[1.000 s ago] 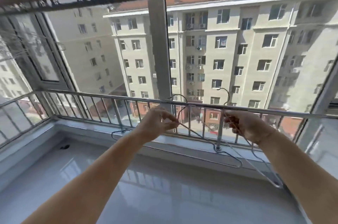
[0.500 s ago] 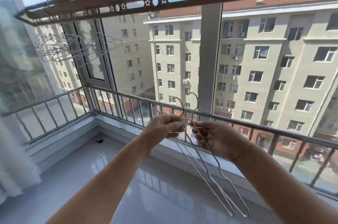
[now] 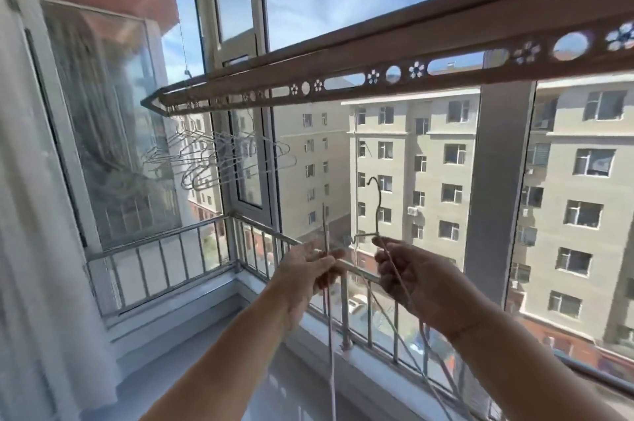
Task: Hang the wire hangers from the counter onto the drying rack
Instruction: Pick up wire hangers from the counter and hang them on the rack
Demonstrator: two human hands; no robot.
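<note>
My left hand (image 3: pixel 310 269) pinches the neck of one thin wire hanger (image 3: pixel 330 334), seen edge-on and hanging straight down. My right hand (image 3: pixel 408 278) grips a second wire hanger (image 3: pixel 377 201) just below its hook, which points up, while its body trails down to the right. Both hands are held up in front of the window railing, a hand's width apart. The brown drying rack (image 3: pixel 343 68), with round and flower-shaped holes along it, runs overhead from left to upper right. Several wire hangers (image 3: pixel 219 159) hang in a bunch near its left end.
A grey glossy counter (image 3: pixel 219 345) lies below my arms. A metal railing (image 3: pixel 192 259) runs along the window behind it. A white curtain (image 3: pixel 37 249) hangs at the left. A grey window post (image 3: pixel 497 180) stands at the right, with apartment blocks outside.
My view has swung up and left, bringing the rack's left end and its hung hangers into sight. Both hands have risen with the two hangers and moved slightly apart.
</note>
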